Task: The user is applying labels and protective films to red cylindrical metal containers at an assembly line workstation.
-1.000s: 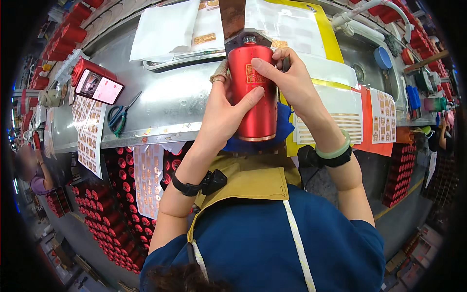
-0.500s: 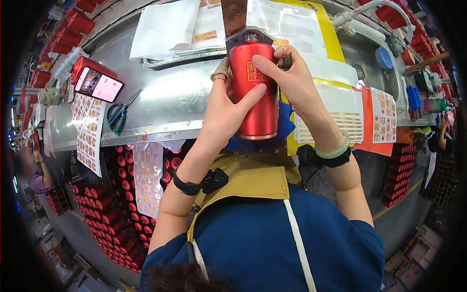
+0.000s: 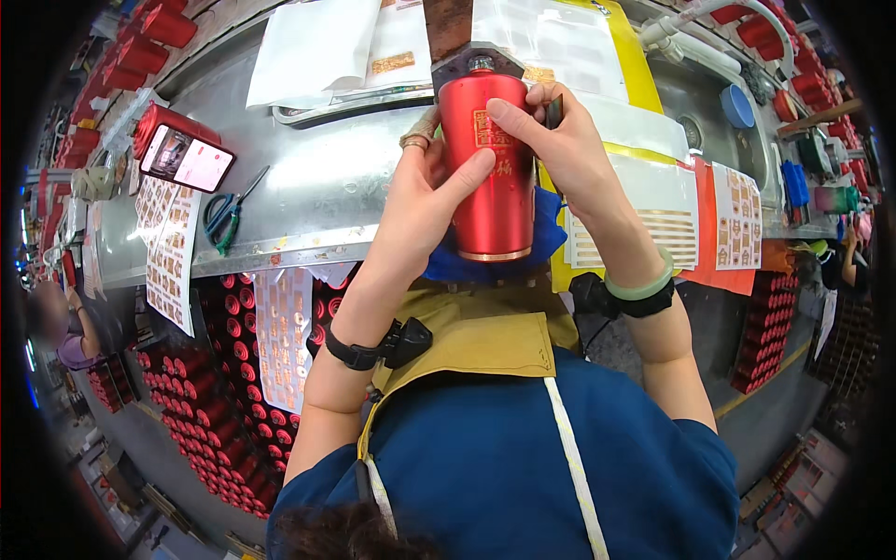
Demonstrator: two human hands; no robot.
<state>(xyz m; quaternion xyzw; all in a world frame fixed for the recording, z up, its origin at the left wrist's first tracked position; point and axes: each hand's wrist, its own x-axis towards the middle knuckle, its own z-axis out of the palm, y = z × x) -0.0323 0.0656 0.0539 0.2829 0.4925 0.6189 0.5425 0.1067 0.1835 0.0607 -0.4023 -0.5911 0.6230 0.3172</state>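
A glossy red bottle with a gold emblem stands in front of me, its narrow neck pointing away and a copper-coloured band at its near end. My left hand is closed on the bottle's left side, thumb lying across its front; one fingertip wears a tan cover. From the right, my right hand presses its thumb beside the gold emblem, fingers curled behind the bottle's edge. A small dark object is tucked between those fingers; its kind is unclear. Beneath the bottle shows a blue cloth.
The metal worktable carries white sheets at the back. On the left are a phone leaning on a red container, scissors and gold sticker sheets. Striped gold strips lie right. Red bottles are stacked below.
My left thumb has moved slightly up and left on the bottle. The bottle has turned a little, showing more of its gold lettering, and its near end sits slightly farther away.
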